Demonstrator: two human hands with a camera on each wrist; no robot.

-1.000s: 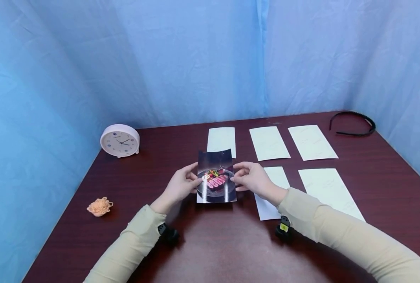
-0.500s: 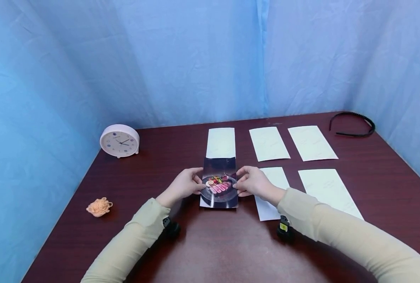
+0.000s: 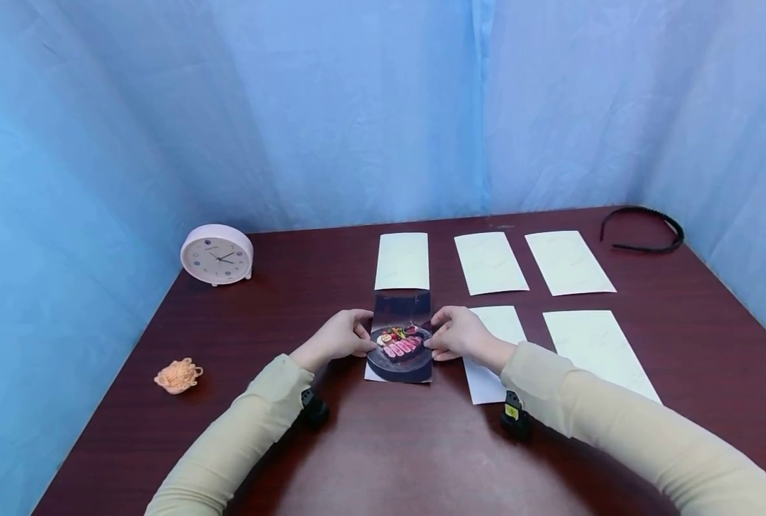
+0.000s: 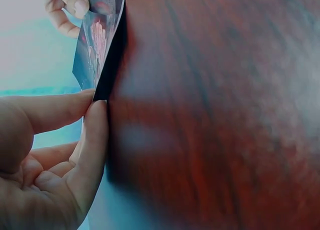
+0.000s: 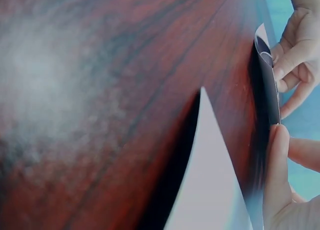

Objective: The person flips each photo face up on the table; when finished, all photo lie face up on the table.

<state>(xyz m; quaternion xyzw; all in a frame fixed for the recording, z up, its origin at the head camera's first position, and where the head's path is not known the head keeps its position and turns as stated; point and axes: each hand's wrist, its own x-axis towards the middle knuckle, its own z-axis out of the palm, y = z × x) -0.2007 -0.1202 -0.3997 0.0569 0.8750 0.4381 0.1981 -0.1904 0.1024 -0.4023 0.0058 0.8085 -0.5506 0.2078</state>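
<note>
A glossy photo print [image 3: 400, 335] of sliced meat on a dark plate lies picture side up at the middle of the table, just in front of a white card. My left hand [image 3: 344, 335] pinches its left edge between thumb and fingers. On the opposite edge my right hand [image 3: 463, 333] pinches it the same way. In the left wrist view, the photo [image 4: 100, 35] is seen nearly edge-on and slightly bowed, with the left thumb and a finger meeting at its edge. The right wrist view shows the right fingers [image 5: 276, 155] at the near edge.
Several blank white cards [image 3: 403, 261] lie in two rows; one [image 3: 489, 380] is partly behind my right hand. A round white clock [image 3: 218, 256] stands at back left. An orange hair tie bundle [image 3: 178, 376] lies at left, a black headband [image 3: 647, 229] at back right.
Both hands have lowered the photo and brought it slightly nearer and to the right. It has flattened toward the tabletop, uncovering the front part of the white card behind it.
</note>
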